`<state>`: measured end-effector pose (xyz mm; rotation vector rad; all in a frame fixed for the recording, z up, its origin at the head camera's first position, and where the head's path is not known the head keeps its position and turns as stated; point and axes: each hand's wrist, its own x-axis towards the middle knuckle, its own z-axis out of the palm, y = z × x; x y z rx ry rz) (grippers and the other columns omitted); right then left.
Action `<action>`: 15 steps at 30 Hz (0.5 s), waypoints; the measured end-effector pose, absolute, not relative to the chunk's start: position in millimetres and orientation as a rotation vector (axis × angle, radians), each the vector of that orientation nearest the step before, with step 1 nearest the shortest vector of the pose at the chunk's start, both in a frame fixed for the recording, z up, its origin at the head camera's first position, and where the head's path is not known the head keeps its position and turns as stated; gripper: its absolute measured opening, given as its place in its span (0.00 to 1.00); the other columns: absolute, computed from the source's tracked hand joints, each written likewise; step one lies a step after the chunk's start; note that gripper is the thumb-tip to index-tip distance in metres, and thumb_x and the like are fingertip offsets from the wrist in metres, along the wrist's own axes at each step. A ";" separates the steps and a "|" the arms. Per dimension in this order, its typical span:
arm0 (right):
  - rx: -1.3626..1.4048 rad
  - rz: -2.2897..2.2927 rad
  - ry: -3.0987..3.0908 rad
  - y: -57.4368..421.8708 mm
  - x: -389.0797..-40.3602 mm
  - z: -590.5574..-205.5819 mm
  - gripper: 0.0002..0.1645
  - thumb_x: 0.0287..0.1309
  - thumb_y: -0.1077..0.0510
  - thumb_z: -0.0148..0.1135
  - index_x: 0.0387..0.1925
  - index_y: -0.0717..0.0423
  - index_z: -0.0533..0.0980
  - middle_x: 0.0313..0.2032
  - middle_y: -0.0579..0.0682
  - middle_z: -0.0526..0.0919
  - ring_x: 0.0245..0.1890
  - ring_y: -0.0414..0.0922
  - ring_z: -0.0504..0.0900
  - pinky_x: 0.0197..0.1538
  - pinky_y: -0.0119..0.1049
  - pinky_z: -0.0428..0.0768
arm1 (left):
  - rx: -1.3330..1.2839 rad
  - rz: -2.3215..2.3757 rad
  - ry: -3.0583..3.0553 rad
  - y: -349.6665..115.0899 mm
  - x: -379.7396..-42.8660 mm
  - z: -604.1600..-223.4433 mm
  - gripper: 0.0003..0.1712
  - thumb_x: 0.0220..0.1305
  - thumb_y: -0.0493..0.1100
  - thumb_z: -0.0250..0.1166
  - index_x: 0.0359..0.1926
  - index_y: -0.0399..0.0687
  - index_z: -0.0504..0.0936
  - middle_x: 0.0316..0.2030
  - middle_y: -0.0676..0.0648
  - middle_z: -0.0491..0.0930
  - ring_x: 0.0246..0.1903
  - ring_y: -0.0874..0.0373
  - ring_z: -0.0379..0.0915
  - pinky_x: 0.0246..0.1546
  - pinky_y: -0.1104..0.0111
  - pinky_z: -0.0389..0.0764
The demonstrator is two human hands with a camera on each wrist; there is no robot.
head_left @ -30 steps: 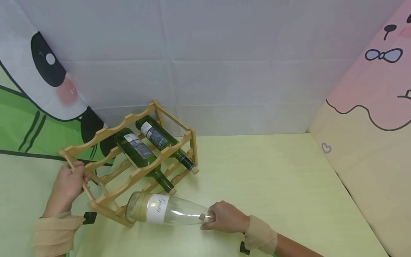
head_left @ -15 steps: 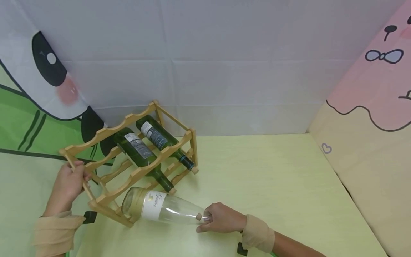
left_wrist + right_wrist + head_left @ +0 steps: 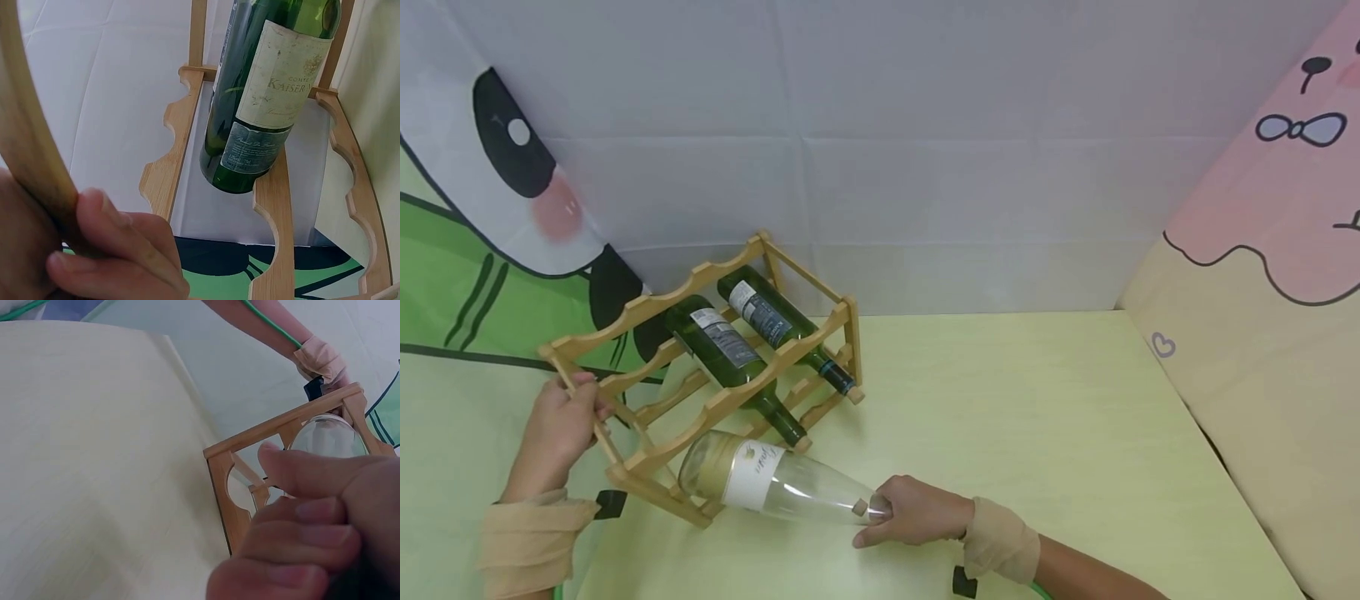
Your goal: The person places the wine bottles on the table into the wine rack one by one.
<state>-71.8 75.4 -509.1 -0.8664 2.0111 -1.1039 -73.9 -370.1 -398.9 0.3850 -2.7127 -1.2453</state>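
A wooden wine rack point(image 3: 724, 414) stands at the left of the table, with two green wine bottles point(image 3: 724, 343) lying in its upper tier, corked necks toward the front right. My left hand point(image 3: 559, 425) grips a bar at the rack's left end; its curled fingers point(image 3: 125, 244) show in the left wrist view. My right hand point(image 3: 917, 510) holds a clear glass bottle point(image 3: 808, 483) by its neck, roughly level. The base of this bottle is in front of the rack's lower front; whether they touch I cannot tell. A cork shows in its neck.
The pale table top point(image 3: 1000, 417) stretches to the right of the rack. A grey-white cloth backdrop point(image 3: 925, 167) hangs behind it, with printed cartoon cloths at both sides. A black wrist camera point(image 3: 965, 582) hangs under the right wrist.
My right hand has shifted slightly left, and the clear bottle's base has moved left and up, closer over the rack's lower front. My left hand and the rack stay put.
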 end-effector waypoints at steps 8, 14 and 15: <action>-0.697 -1.185 1.829 71.1 -66.0 -503.8 0.27 0.58 0.46 0.69 0.16 0.48 0.62 0.13 0.38 0.61 0.12 0.33 0.56 0.16 0.25 0.59 | 0.387 -1.228 -2.716 -369.3 -73.8 -398.3 0.25 0.76 0.42 0.33 0.60 0.23 0.57 0.23 0.48 0.74 0.16 0.62 0.66 0.16 0.69 0.70; -0.606 -1.243 1.716 66.5 -60.5 -503.5 0.27 0.59 0.47 0.69 0.17 0.48 0.61 0.13 0.40 0.60 0.11 0.35 0.54 0.14 0.27 0.58 | 0.401 -1.220 -2.727 -369.4 -74.0 -398.3 0.23 0.77 0.42 0.33 0.57 0.24 0.60 0.24 0.46 0.74 0.18 0.62 0.67 0.17 0.68 0.71; -0.595 -1.249 1.703 65.8 -59.6 -503.8 0.27 0.59 0.47 0.69 0.17 0.48 0.61 0.13 0.40 0.60 0.11 0.36 0.54 0.14 0.27 0.57 | 0.402 -1.223 -2.728 -369.6 -74.1 -398.4 0.23 0.77 0.42 0.33 0.57 0.25 0.60 0.25 0.46 0.74 0.18 0.62 0.67 0.17 0.68 0.71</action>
